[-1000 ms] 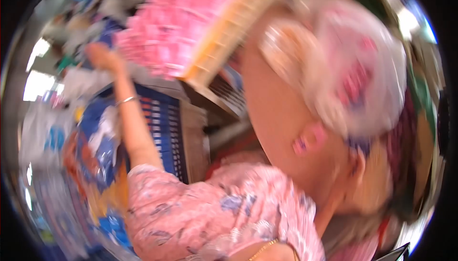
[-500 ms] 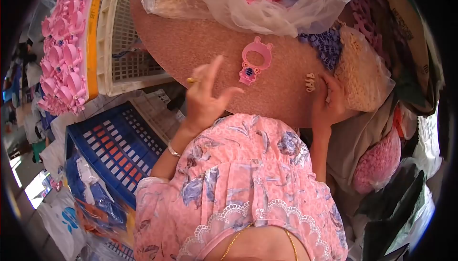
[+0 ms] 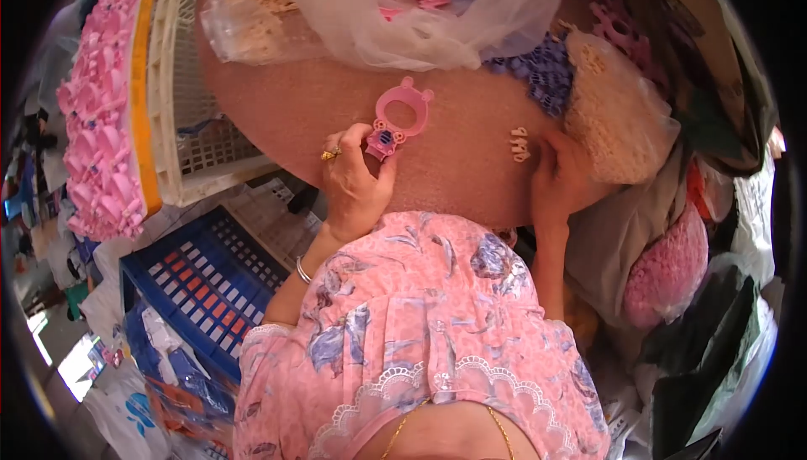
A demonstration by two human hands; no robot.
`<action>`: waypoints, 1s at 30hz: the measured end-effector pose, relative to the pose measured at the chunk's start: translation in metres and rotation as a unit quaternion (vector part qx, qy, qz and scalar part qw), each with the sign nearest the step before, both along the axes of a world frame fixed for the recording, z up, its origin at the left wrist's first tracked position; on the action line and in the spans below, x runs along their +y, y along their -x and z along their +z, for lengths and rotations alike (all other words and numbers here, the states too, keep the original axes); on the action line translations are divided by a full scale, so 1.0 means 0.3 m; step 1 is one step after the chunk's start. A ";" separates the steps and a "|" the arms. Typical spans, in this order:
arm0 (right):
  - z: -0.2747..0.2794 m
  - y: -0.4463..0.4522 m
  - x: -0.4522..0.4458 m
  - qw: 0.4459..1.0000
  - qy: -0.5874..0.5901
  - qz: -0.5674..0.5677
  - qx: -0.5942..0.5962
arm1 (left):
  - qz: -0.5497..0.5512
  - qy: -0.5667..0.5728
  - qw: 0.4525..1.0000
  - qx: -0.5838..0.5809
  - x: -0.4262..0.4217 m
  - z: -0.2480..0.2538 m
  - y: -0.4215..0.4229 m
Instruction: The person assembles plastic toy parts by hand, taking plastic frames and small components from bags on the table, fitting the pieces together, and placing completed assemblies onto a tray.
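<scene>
This looks like a small, crowded workshop for plastic parts: a round-edged desk (image 3: pixel 462 141) carries an ear-topped pink piece (image 3: pixel 388 137) near its middle, an open clear bag (image 3: pixel 357 27) of pink pieces at its far edge, and loose blue-purple parts (image 3: pixel 542 78) beside a bag of beige bits (image 3: pixel 622 124) toward its right edge. Past the left edge are a white crate (image 3: pixel 161 82) and heaped pink pieces (image 3: pixel 101 124), with a blue basket (image 3: pixel 197 279) lower down. A stuffed pink sack (image 3: pixel 672 279) sits beyond the right edge.
</scene>
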State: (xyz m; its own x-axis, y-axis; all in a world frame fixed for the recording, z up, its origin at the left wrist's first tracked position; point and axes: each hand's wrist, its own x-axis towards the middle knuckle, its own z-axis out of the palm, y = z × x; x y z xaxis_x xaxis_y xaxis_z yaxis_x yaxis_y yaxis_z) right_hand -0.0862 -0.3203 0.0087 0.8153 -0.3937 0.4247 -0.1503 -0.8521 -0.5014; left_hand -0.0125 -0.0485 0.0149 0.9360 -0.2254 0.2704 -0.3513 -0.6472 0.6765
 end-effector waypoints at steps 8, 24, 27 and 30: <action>0.015 -0.045 0.039 0.997 0.074 0.014 0.004 | -0.048 -0.043 0.996 -0.069 0.096 -0.001 -0.039; 0.106 -0.104 0.054 0.989 0.025 0.078 0.126 | -0.114 -0.129 0.981 -0.085 0.060 -0.026 -0.055; 0.144 -0.184 0.083 0.992 0.000 0.116 0.045 | -0.101 -0.118 0.985 -0.081 0.051 -0.024 -0.056; 0.191 -0.326 0.132 0.985 0.011 0.164 -0.043 | -0.127 -0.164 0.969 -0.134 0.060 -0.021 -0.063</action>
State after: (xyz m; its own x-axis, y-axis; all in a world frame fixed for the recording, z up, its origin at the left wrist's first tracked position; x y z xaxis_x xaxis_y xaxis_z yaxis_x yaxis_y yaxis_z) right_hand 0.0116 -0.2807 0.0661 0.8574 -0.1050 0.5038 0.1776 -0.8584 -0.4812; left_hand 0.0063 -0.0306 0.0086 0.7448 -0.5545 0.3712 -0.6624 -0.6816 0.3108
